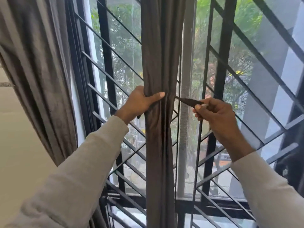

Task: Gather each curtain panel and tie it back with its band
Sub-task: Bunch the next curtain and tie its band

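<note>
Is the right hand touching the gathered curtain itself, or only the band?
Apart. The head view shows the right hand pinching only the band's end, with window showing between it and the gathered curtain, which the left hand grips.

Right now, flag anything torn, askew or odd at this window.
Nothing stands out. The left hand grips the gathered curtain panel; the right hand pinches the band, not yet tied. Another curtain hangs loose at left. The window grille looks intact.
</note>
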Tool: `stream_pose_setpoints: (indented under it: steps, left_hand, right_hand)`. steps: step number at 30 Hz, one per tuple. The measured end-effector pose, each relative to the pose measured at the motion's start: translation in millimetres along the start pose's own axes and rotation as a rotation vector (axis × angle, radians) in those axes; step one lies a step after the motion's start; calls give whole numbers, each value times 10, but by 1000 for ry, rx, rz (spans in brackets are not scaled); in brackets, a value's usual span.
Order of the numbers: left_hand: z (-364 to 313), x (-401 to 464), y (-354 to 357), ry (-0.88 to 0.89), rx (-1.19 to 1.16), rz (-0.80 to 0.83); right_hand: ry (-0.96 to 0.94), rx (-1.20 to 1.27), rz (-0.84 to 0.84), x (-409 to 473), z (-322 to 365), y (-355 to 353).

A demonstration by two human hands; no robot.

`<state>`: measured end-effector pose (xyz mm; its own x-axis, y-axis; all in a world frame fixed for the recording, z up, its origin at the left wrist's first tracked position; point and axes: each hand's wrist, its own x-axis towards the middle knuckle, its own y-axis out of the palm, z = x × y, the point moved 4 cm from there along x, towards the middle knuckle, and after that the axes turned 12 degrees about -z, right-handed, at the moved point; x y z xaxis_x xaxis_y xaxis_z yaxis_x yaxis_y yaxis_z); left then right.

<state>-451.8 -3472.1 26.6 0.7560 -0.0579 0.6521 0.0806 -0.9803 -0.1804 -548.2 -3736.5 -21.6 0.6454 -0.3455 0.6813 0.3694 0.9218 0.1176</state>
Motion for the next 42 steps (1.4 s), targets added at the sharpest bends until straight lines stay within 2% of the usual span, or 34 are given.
stream_pose_setpoints:
  steps: [3, 7, 9, 12, 15, 19, 20, 22, 24, 26, 28, 29, 33, 36, 38, 41, 42]
  left_hand:
    - [-2, 2, -26, 25, 48, -54]
    - [-59, -50, 14, 22, 69, -42]
    - [-103, -106, 44, 52, 99, -70]
    - [-116, -187, 46, 97, 105, -129]
    - [-166, -373, 59, 182, -87, -40]
    - [-189, -604, -98, 401, -120, 7]
    - [-155, -639, -144, 380, -172, 1]
    - [-68, -643, -222, 199, -333, 7]
    - [-37, -652, -269, 61, -484, 93]
    - [-66, -666, -311, 43, -534, 197]
    - [-98, -680, -312, 138, -480, 213]
    - [-115, -673, -287, 190, -419, 168]
    - [-243, -654, -161, 295, -325, -116]
    - [-338, -680, -183, 383, -289, -263]
    - [-430, -731, -221, 571, -150, -333]
    - [-609, -895, -237, 958, 230, -445]
    - [-687, -947, -206, 1085, 353, -437]
  right_hand:
    - [-205, -98, 4, 9, 318, 54]
    - [-470, -175, 255, -103, 842, 444]
    - [-528, -239, 348, -36, 998, 673]
    - [-439, -159, 316, 209, 1048, 912]
    - [-235, 26, 221, 370, 975, 1017]
    - [-56, 129, 184, 383, 859, 1012]
    - [-27, 149, 201, 389, 829, 1003]
    - [15, 181, 230, 392, 809, 978]
    - [38, 199, 246, 388, 809, 967]
    - [46, 202, 244, 380, 812, 972]
    - [28, 200, 229, 368, 815, 990]
    - [7, 200, 222, 366, 813, 1002]
    - [-88, 141, 163, 380, 769, 1079]
    - [-70, 181, 144, 392, 728, 1099]
    - [-10, 256, 161, 378, 694, 1107]
    - [75, 368, 208, 345, 598, 1161]
    - [95, 420, 224, 332, 563, 1175]
